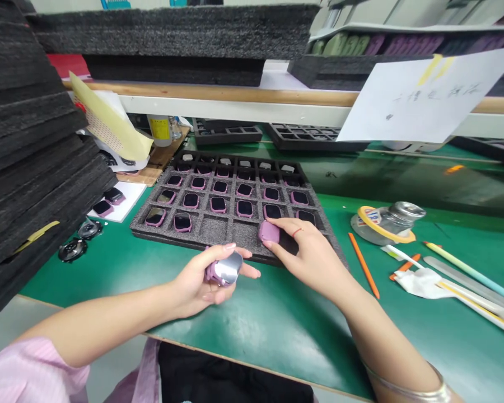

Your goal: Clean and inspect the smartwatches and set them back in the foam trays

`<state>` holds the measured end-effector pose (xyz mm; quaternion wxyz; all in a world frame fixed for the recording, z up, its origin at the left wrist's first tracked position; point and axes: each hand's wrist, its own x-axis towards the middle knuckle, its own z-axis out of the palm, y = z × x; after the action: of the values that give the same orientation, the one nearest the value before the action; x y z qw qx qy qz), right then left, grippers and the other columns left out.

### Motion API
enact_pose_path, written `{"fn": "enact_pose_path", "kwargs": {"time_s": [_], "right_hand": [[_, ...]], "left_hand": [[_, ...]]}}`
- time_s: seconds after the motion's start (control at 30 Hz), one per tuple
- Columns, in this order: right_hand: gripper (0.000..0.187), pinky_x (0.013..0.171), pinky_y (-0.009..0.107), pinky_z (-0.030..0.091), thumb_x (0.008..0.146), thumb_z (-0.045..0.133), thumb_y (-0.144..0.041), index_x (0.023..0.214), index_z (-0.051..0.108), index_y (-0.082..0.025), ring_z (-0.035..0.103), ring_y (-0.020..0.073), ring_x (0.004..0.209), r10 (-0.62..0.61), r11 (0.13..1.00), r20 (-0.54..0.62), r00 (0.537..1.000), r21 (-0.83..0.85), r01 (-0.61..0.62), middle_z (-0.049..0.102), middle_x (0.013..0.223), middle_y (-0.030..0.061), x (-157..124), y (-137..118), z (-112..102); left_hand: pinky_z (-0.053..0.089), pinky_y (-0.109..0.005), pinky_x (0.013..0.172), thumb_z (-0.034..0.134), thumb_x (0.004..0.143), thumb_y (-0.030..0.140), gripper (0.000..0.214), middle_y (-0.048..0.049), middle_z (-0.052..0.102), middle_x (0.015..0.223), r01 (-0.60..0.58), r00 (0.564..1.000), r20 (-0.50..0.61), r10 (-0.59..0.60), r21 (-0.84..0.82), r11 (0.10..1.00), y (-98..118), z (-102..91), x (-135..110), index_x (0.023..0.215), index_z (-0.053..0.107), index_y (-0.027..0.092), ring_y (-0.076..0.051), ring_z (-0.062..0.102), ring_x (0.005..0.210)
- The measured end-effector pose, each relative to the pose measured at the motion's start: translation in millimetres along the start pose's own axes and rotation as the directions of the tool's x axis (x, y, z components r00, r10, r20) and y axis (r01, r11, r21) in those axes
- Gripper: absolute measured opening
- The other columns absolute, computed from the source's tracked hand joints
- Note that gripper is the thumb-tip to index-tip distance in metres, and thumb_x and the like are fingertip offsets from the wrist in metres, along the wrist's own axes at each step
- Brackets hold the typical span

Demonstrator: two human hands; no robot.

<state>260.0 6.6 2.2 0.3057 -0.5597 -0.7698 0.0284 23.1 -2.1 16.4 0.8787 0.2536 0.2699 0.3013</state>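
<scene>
A dark foam tray (222, 230) with square pockets lies on the green table, most pockets holding pink smartwatch bodies (218, 204) with dark screens. My left hand (205, 277) is closed around a pink watch body (225, 270) with a shiny face, held just in front of the tray's near edge. My right hand (308, 252) pinches another pink watch body (270, 232), turned back up, at a pocket in the tray's front row.
Tall stacks of black foam (29, 145) stand at the left. Two watch bodies (108, 201) lie on white paper. A tape roll and jar (386, 223), pencils (363, 264) and tools lie to the right. Empty trays (308, 136) sit behind.
</scene>
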Motion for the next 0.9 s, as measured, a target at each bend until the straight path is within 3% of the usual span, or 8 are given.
{"fn": "enact_pose_path", "kwargs": {"time_s": [0.07, 0.27, 0.33, 0.43, 0.53, 0.6, 0.7, 0.9], "right_hand": [[0.039, 0.097, 0.057, 0.056, 0.092, 0.062, -0.033, 0.125, 0.069, -0.013, 0.069, 0.0356, 0.112, 0.020, 1.000, 0.029, 0.999, -0.006, -0.020, 0.074, 0.121, 0.0165, -1.8, 5.4, -1.4], [0.041, 0.107, 0.059, 0.051, 0.096, 0.058, -0.033, 0.132, 0.066, -0.015, 0.064, 0.0356, 0.124, 0.020, 1.000, 0.172, 0.985, 0.001, -0.020, 0.068, 0.134, 0.0164, -4.4, 11.6, -13.8], [0.039, 0.109, 0.059, 0.050, 0.098, 0.056, -0.032, 0.132, 0.065, -0.017, 0.063, 0.0340, 0.128, 0.001, 0.999, 0.090, 0.996, 0.047, -0.005, 0.066, 0.137, 0.0166, -3.7, 3.9, -15.9], [0.033, 0.106, 0.048, 0.054, 0.097, 0.062, -0.035, 0.127, 0.064, -0.020, 0.066, 0.0273, 0.123, -0.077, 0.969, -0.097, 0.992, 0.225, 0.097, 0.070, 0.128, 0.0140, -4.6, -21.6, -15.4], [0.038, 0.105, 0.039, 0.056, 0.086, 0.078, -0.040, 0.117, 0.064, -0.022, 0.066, 0.0240, 0.121, -0.253, 0.876, -0.107, 0.962, 0.396, 0.274, 0.070, 0.124, 0.0119, -10.2, -50.6, -11.1], [0.032, 0.104, 0.036, 0.055, 0.084, 0.081, -0.033, 0.110, 0.064, -0.022, 0.066, 0.0228, 0.121, -0.326, 0.842, -0.106, 0.939, 0.420, 0.339, 0.069, 0.126, 0.0119, -14.7, -63.3, -7.5], [0.014, 0.099, 0.034, 0.057, 0.088, 0.076, -0.020, 0.097, 0.065, -0.022, 0.069, 0.0209, 0.113, -0.312, 0.844, -0.154, 0.937, 0.407, 0.348, 0.070, 0.121, 0.0109, -18.2, -70.6, -3.7], [0.007, 0.091, 0.035, 0.060, 0.088, 0.075, -0.019, 0.087, 0.068, -0.022, 0.073, 0.0209, 0.102, -0.219, 0.859, -0.256, 0.942, 0.408, 0.310, 0.074, 0.111, 0.0086, -17.0, -75.2, -0.5]], "left_hand": [[0.017, -0.018, 0.033, 0.084, 0.074, 0.043, 0.039, -0.0090, 0.080, 0.085, -0.008, 1.000, 0.003, 0.007, 0.014, 1.000, 0.4, 0.4, -0.2, 0.098, 0.075, 0.013, -0.003, 0.043, 0.029], [0.033, -0.015, 0.041, 0.092, 0.066, 0.045, 0.047, -0.0106, 0.078, 0.086, 0.014, 0.999, -0.036, -0.017, -0.092, 0.996, -1.4, 4.7, 1.6, 0.095, 0.076, 0.011, -0.007, 0.058, 0.046], [0.029, -0.015, 0.039, 0.091, 0.067, 0.048, 0.049, -0.0096, 0.075, 0.082, 0.031, 0.999, -0.012, -0.033, -0.135, 0.990, -1.5, 5.2, 2.4, 0.095, 0.076, 0.010, -0.008, 0.057, 0.046], [0.025, -0.014, 0.037, 0.089, 0.070, 0.048, 0.048, -0.0088, 0.072, 0.080, 0.068, 0.997, 0.047, -0.061, -0.165, 0.984, -1.6, 4.6, 3.0, 0.093, 0.074, 0.009, -0.007, 0.054, 0.046], [0.025, -0.014, 0.037, 0.082, 0.079, 0.050, 0.043, -0.0053, 0.066, 0.072, 0.060, 0.994, 0.097, -0.046, -0.155, 0.986, -2.6, 4.4, 2.7, 0.089, 0.072, 0.009, -0.005, 0.049, 0.044], [0.027, -0.014, 0.039, 0.076, 0.085, 0.049, 0.039, -0.0006, 0.059, 0.065, 0.042, 0.994, 0.105, -0.026, -0.148, 0.988, -3.5, 5.0, 2.5, 0.086, 0.069, 0.011, -0.005, 0.045, 0.043], [0.025, -0.013, 0.039, 0.072, 0.088, 0.047, 0.036, 0.0006, 0.056, 0.064, 0.041, 0.991, 0.130, -0.021, -0.149, 0.988, -4.0, 6.1, 2.7, 0.084, 0.067, 0.012, -0.004, 0.042, 0.044], [0.025, -0.011, 0.039, 0.082, 0.079, 0.048, 0.042, -0.0009, 0.058, 0.066, 0.050, 0.988, 0.152, -0.024, -0.169, 0.984, -2.6, 6.5, 3.7, 0.086, 0.069, 0.009, -0.004, 0.046, 0.047]]}}
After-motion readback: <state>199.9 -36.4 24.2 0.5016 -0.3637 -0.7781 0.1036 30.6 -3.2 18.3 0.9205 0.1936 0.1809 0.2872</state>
